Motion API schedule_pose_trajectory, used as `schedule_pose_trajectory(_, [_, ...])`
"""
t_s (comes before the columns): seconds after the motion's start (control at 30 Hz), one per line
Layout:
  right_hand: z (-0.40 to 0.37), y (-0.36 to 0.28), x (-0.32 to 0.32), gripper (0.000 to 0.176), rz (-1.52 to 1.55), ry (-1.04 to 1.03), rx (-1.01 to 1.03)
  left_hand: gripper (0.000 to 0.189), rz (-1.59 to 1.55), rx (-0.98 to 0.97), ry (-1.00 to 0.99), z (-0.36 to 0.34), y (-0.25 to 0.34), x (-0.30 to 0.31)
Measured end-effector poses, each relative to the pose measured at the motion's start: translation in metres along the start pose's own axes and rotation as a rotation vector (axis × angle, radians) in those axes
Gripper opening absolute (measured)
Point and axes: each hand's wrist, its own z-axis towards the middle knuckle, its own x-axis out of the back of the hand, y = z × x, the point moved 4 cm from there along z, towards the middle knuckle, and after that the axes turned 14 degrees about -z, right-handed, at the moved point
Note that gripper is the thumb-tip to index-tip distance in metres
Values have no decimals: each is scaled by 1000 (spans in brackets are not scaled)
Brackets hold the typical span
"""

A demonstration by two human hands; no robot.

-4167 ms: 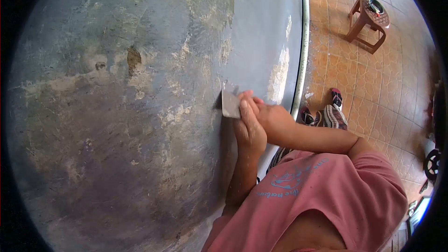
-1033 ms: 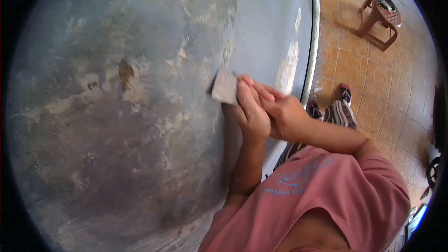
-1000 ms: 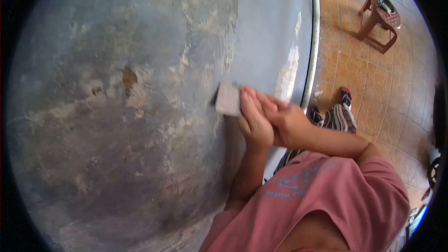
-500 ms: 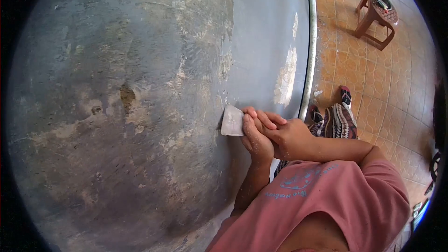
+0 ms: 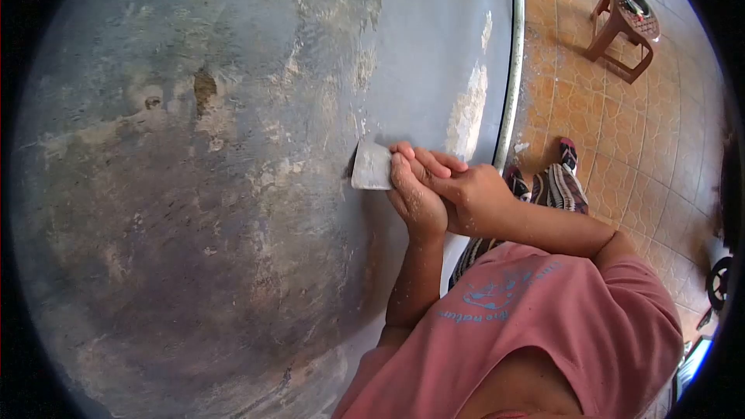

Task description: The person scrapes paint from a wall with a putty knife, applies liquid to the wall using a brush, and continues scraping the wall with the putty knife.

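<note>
Scraper (image 5: 372, 166) is held two-handed at wall (image 5: 194, 240).
Left hand (image 5: 420, 203) and right hand (image 5: 479, 198) are closed around its handle end, presumably for firmer pressure; edge is aimed toward 9 o'clock.

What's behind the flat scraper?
The grey, patchy wall, with a dark shadow beside the scraper. The bit of wall right behind it is covered, so that can't be seen.

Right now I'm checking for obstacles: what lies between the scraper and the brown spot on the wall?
Between the scraper and the brown spot, the head view shows only worn, blotchy wall, with no object there.
</note>
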Motion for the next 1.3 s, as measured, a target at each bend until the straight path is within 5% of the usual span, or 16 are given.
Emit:
schedule_pose_trajectory(0.67, [4, -3, -18, 35, -3, 81, -17, 28, 143, 3, -114, 19, 9, -2])
schedule_pose_trajectory(0.77, [29, -1, -7, 34, 94, 255, -50, 35, 127, 37, -204, 30, 14, -4])
schedule_pose_trajectory(0.9, [19, -2, 17, 40, 446, 184, -126, 60, 158, 15, -320, 23, 5, -8])
schedule_pose_trajectory(0.97, [14, 10, 9, 25, 592, 67, -249, 64, 241, -29, -338, 22, -12, 16])
schedule_pose_trajectory(1.03, [17, 15, 5, 19, 899, -138, -379, 67, 351, 139, -312, 12, -5, 16])
schedule_pose_trajectory(1.17, [28, 19, -10, 22, 1233, -489, -402, 64, 212, 31, -323, 16, -5, 19])
schedule_pose_trajectory(1.3, [36, 16, -2, 22, 1240, -472, -489, 60, -16, 23, -290, 20, -11, 12])
